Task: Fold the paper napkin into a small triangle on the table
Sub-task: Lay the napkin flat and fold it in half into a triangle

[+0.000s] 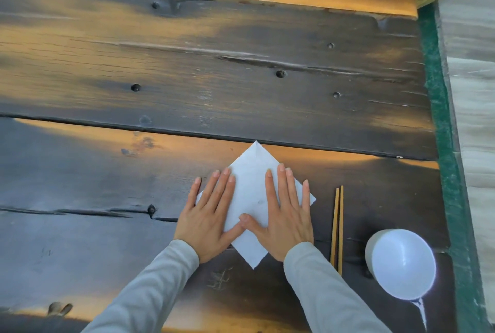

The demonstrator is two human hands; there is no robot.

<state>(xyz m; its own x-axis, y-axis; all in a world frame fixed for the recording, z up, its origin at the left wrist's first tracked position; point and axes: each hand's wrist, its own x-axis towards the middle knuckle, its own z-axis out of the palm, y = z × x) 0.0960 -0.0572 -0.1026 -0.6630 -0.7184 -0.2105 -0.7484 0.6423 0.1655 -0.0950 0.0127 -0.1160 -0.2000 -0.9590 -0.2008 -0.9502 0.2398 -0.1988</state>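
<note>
Paper napkin point(254, 180) lies flat as a diamond on the worktop point(107, 172); left hand point(211, 214) and right hand point(288, 212) press it, fingers straight. No triangle fold yet.

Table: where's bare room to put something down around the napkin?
Bare: the planks beyond the napkin, and the stretch left of the left hand. Crowded: right of the right hand, chopsticks lie close beside the napkin, then the white bowl by the green edge.

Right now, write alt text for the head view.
The left hand and right hand press flat on a white paper napkin, laid as a diamond on a dark wooden table. Chopsticks and a white bowl lie to its right.
</note>
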